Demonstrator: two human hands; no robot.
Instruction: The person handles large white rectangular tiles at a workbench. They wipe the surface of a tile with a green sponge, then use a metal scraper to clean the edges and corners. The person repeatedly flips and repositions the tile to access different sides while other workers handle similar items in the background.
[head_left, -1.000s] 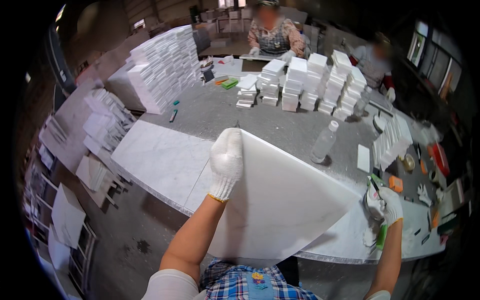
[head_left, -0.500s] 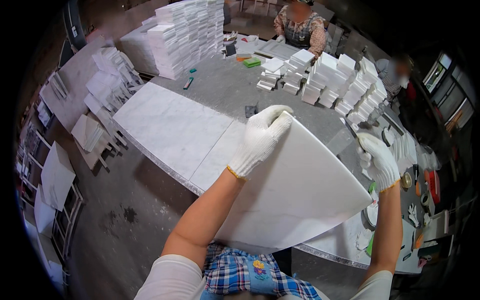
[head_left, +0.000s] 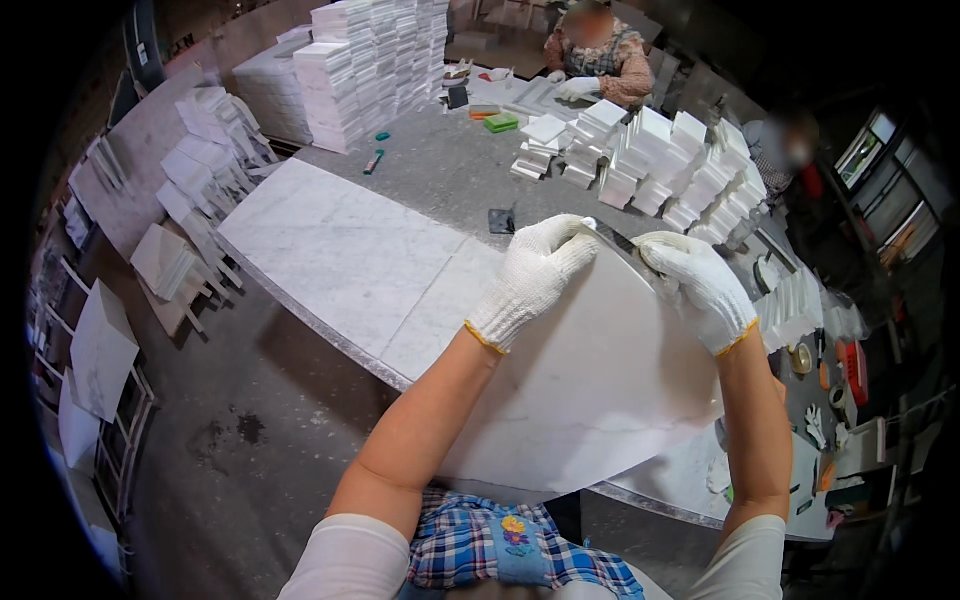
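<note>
The slab (head_left: 600, 400) hangs tilted between the person and the table (head_left: 440, 185), one corner raised toward twelve o'clock and its broad pale face turned to the body. Its lower edge comes down at six o'clock, close to the plaid apron (head_left: 455, 545); whether it rests on the lap or on something underneath is hidden. The tilt probably serves to bring the upper edge within easy reach of both hands.

The left hand (head_left: 540, 265) is gloved and pinches the raised corner, thumb and fingers closed around it, likely to steady the slab. From this hand, the slab spreads away toward five o'clock.

The right hand (head_left: 695, 280), also gloved, is curled around a dark strip (head_left: 616, 240), which reaches toward ten o'clock along the upper edge; the firm hold is presumably for control. The slab lies at seven o'clock from this hand. Whether its fingers also touch the edge cannot be told, since the glove covers it.

A black pad (head_left: 501, 221) lies just beyond the left glove at ten o'clock, and small tiles (head_left: 650, 150) stand in piles at twelve o'clock from the right, perhaps set there to leave working room.
</note>
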